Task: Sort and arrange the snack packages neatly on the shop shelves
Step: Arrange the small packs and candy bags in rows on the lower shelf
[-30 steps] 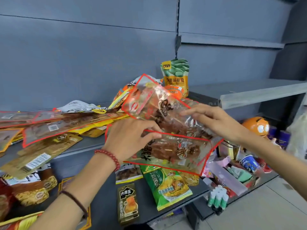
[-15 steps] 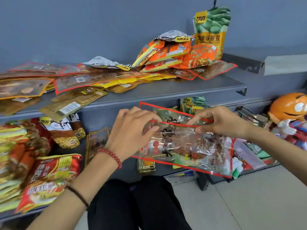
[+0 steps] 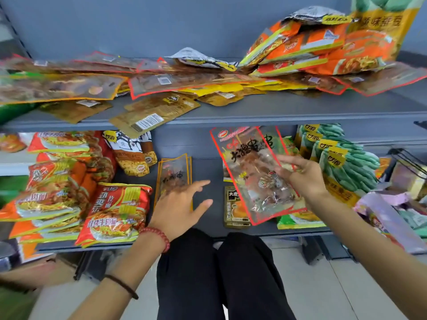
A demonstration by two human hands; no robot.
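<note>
**Red-edged packet (image 3: 249, 172) held over lower shelf (image 3: 208, 172)**

Your upper shelf (image 3: 277, 116) carries a loose heap of flat snack packets across its whole width. On the lower shelf, red noodle packs (image 3: 111, 211) are stacked at the left and green bean bags (image 3: 346, 162) stand in a row at the right. Your right hand (image 3: 302, 176) grips the red-edged packet by its right side, tilted, above the shelf's middle. Your left hand (image 3: 178, 204) is spread flat, fingers straight, over the lower end of the yellow-edged packets (image 3: 174, 172).
</note>
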